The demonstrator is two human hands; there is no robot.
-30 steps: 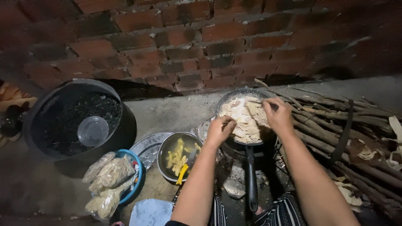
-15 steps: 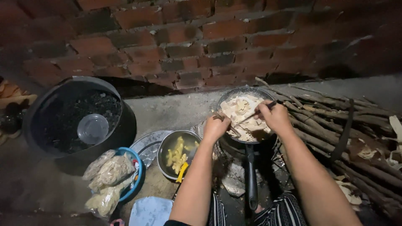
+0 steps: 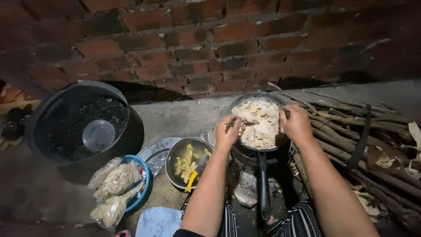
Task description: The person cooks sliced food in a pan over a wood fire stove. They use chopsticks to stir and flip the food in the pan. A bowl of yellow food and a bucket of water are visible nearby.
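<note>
A person is crouching over a black frying pan (image 3: 258, 151) that is sitting on a low fire spot on the ground, close to a red brick wall (image 3: 210, 44). The pan is heaped with pale, flat, chip-like pieces of food (image 3: 259, 125), and its long handle is pointing back toward the person. The left hand (image 3: 228, 131) is hovering at the pan's left rim, fingers curled shut around a thin stick (image 3: 234, 124) that is reaching into the food. The right hand (image 3: 296, 123) is hovering at the pan's right rim, also curled closed; it seems to be gripping a second thin stick, though only a short end is showing. Just left of the pan, a metal bowl (image 3: 189, 163) is holding yellow strips and a yellow-handled tool. Further left of the pan, a blue basin (image 3: 142, 180) is carrying clear bags of pale food, and beyond it a large black tub (image 3: 83, 125) is holding dark charcoal and a small clear cup. Right of the pan, a pile of firewood sticks (image 3: 355, 136) is lying along the ground.
</note>
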